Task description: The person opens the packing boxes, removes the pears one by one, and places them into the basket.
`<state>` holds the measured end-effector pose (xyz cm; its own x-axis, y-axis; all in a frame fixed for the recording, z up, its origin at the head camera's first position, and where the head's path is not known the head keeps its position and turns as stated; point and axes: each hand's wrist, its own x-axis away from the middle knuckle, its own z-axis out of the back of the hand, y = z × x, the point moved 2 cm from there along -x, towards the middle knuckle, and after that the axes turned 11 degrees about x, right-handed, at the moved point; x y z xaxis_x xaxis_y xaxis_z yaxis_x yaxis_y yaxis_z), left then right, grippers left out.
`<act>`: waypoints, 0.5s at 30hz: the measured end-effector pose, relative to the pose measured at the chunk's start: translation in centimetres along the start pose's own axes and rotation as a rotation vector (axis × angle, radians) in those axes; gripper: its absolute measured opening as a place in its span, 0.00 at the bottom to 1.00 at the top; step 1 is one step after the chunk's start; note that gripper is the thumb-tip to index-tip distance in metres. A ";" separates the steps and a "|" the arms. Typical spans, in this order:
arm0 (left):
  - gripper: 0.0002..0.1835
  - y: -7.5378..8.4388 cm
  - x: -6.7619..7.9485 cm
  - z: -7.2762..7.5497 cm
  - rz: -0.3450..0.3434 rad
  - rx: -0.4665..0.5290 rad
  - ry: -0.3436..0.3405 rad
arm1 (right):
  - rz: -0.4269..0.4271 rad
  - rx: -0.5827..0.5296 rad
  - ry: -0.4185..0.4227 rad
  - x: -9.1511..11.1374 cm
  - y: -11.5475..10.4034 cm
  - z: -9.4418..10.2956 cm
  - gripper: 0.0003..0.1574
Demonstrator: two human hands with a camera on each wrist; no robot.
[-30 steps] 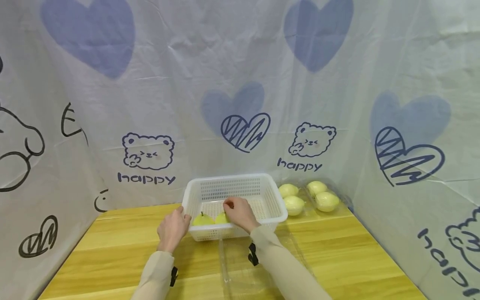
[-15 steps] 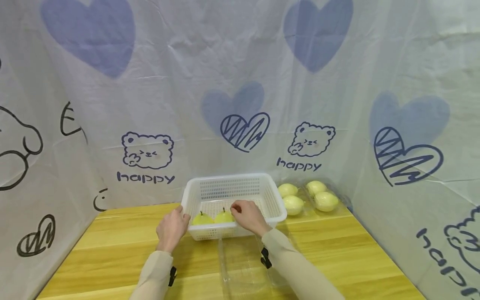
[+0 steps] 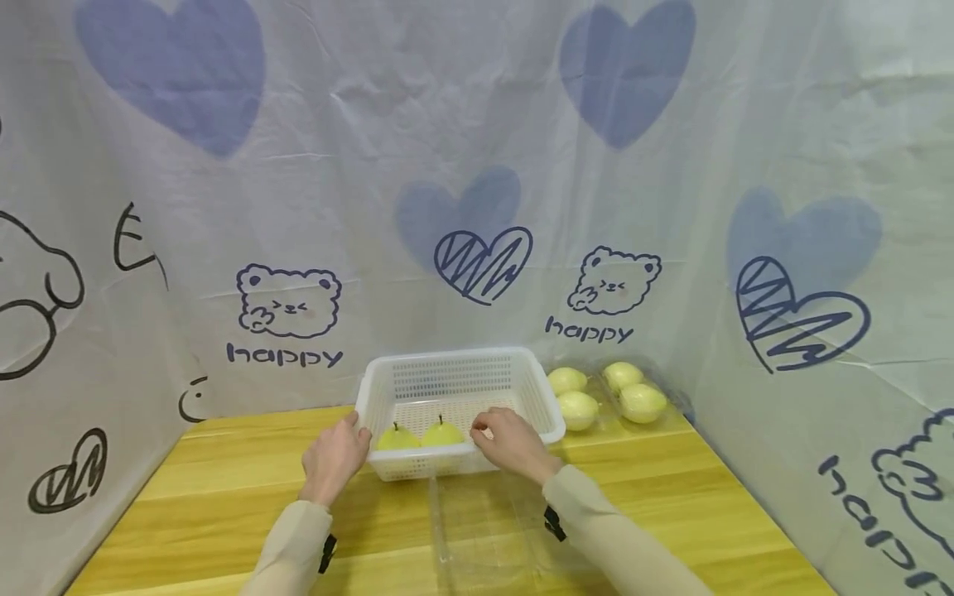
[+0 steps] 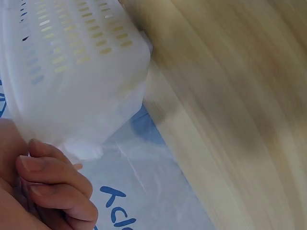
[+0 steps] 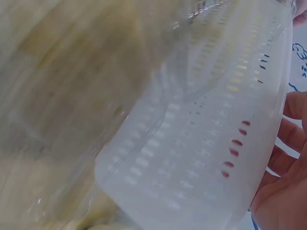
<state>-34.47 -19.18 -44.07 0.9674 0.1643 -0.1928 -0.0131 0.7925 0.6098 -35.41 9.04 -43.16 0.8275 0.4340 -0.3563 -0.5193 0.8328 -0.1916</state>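
Note:
A white plastic basket (image 3: 477, 464) with slotted walls stands on the table, its front side towards me. Two yellow-green pears, a left pear (image 3: 397, 438) and a right pear (image 3: 443, 433), sit inside along the front wall with stems up. My left hand (image 3: 335, 458) grips the basket's left rim; its curled fingers (image 4: 53, 170) show beside the corner in the left wrist view. Over the front rim, to the right of the pears, is my right hand (image 3: 514, 447), loosely bent and holding nothing. Through the slots in the right wrist view, reddish fingers (image 5: 233, 152) show behind the wall.
Right of the basket lie several yellow-green fruits (image 3: 643, 403), some in a clear plastic box (image 3: 666, 389). Another clear plastic container (image 3: 477, 530) lies in front of the basket, partly under my right forearm. A printed cloth (image 3: 410, 124) hangs behind and at both sides.
My right hand has let go of the right pear and drawn back to the right, towards the front rim. Both pears stay in place. My left hand keeps its hold on the basket.

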 end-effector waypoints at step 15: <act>0.16 0.3 1.3 0.3 -0.178 -0.076 0.113 | -0.005 0.273 -0.059 3.0 3.3 1.2 0.27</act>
<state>-33.16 -18.90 -43.92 0.9215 0.0792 -0.3802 0.1325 0.8562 0.4994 -34.39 13.48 -43.73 0.8448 0.4424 -0.3011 -0.4452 0.8932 0.0634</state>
